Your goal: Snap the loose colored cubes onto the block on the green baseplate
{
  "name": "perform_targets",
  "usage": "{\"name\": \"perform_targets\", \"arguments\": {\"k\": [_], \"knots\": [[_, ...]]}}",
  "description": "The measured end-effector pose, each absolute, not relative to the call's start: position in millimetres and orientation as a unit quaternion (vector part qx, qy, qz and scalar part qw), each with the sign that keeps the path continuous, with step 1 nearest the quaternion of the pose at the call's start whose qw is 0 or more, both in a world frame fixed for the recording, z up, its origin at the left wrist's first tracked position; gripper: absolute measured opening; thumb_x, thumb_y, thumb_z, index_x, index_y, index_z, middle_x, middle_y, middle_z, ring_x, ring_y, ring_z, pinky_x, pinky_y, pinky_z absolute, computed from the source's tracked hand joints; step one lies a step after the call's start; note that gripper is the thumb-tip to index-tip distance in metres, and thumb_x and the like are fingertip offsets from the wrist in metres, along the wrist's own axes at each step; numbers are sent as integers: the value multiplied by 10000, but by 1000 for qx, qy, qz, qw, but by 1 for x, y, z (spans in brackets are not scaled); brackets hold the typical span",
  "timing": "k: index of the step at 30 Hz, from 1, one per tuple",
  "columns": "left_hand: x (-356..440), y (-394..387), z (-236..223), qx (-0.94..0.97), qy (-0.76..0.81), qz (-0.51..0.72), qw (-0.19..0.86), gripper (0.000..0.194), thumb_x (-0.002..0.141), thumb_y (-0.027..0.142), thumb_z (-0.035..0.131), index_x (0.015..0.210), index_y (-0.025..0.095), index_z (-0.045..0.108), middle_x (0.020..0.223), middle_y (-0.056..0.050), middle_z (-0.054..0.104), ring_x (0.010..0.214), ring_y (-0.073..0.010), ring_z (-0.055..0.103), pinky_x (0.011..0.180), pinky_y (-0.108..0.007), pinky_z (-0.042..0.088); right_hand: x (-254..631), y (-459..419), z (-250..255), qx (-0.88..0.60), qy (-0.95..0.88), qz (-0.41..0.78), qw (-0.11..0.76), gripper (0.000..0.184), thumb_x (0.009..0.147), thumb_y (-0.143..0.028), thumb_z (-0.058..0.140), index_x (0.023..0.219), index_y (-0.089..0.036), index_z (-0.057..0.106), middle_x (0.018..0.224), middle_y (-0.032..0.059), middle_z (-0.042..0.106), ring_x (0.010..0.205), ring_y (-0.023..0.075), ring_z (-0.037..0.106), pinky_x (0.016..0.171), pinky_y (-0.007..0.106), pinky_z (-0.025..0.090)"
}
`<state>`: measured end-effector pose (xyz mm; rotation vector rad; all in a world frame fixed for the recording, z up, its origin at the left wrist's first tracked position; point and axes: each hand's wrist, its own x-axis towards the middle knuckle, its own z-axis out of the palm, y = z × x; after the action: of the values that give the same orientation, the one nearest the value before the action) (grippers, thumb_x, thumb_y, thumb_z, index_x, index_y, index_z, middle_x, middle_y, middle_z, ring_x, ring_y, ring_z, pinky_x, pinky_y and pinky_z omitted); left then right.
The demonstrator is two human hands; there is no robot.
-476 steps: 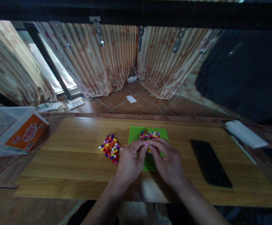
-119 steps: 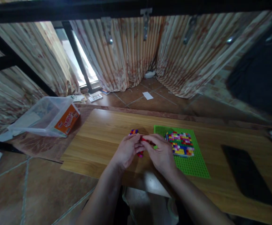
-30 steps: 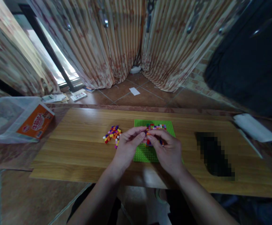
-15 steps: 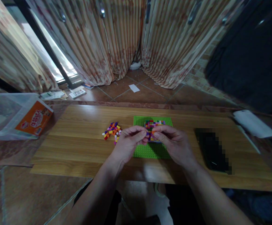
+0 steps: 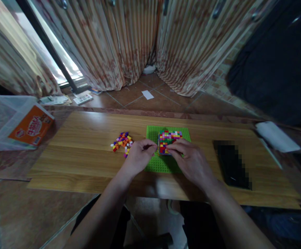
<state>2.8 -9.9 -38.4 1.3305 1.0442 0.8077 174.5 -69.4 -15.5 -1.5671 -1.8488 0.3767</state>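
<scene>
One table (image 5: pixel 82 166) spans the foreground. Over it, the right hand (image 5: pixel 192 160) has its fingertips bunched at one brick block (image 5: pixel 172 135); the left hand (image 5: pixel 138 155) has thumb and forefinger nearly meeting just beside its left edge. Whether either pinches anything, I cannot tell. One plate (image 5: pixel 160 168) carries the brick block. Left of it lies one loose pile (image 5: pixel 124 139), its pieces too small to count; right, one slab (image 5: pixel 230 167). Farther left stands one bin (image 5: pixel 32 126).

Open strip of table (image 5: pixel 204 139) between right hand (image 5: pixel 192 162) and black slab (image 5: pixel 232 166); left hand (image 5: pixel 139 155) blocks near part of gap between loose bricks (image 5: pixel 123 140) and green board (image 5: pixel 163 167), far part open.
</scene>
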Motion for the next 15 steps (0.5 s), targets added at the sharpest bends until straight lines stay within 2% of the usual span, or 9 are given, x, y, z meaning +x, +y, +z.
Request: {"name": "perform_targets", "arguments": {"k": [9,15], "knots": [[4,-9,-42,592,439,340,585,164,783,282,630,671,173,680,550,27,547,513,-101,452,511,-235,333,168,-68,-23,-630,-694,96,335,148,909,-264,589,938,-235,732,912,45,746,864,225,690,791,383,534],[4,-10,-43,582,441,347,588,139,756,272,640,659,179,675,563,25,549,526,-105,455,514,-235,334,167,-71,-22,-638,-664,108,374,170,886,-251,584,961,-259,736,911,30,767,814,214,714,781,385,559]]}}
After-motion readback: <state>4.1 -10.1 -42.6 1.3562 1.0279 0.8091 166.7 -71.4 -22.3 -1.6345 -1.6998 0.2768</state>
